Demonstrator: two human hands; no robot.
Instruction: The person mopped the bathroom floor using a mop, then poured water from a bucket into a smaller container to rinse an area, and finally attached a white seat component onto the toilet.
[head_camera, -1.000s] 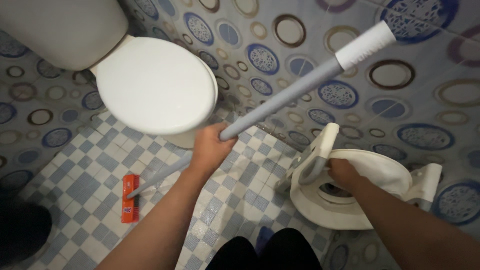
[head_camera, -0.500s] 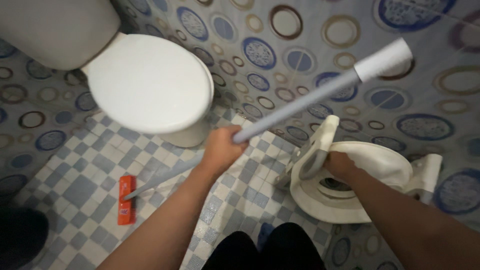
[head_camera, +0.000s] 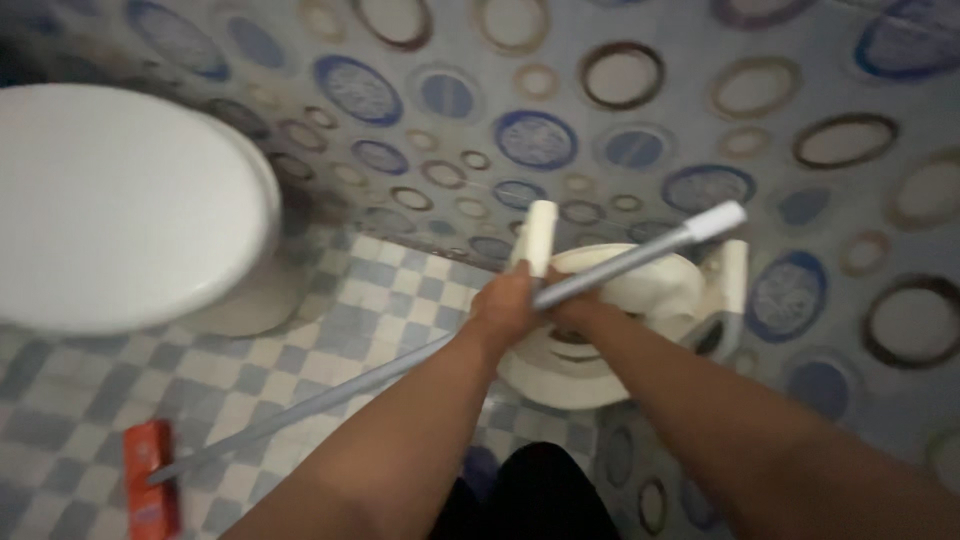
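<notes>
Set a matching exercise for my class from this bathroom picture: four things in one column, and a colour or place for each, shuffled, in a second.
Things:
1. toilet lid
2. brush head
3. long handle
4. child's toilet seat

Descriptions:
A. orange, on the checked floor
B. grey, gripped by the left hand
C. cream, under the right hand, against the wall
D. white, closed, at the left

Pairs: 1-D, 2-A, 3-B, 4-C

beside the white toilet (head_camera: 120, 200), the floor (head_camera: 380, 310) is blue-and-white checked. the wall (head_camera: 620, 110) shows blue and brown rings. grey broom handle (head_camera: 620, 265), orange brush head (head_camera: 150, 490), cream seat (head_camera: 650, 290).
</notes>
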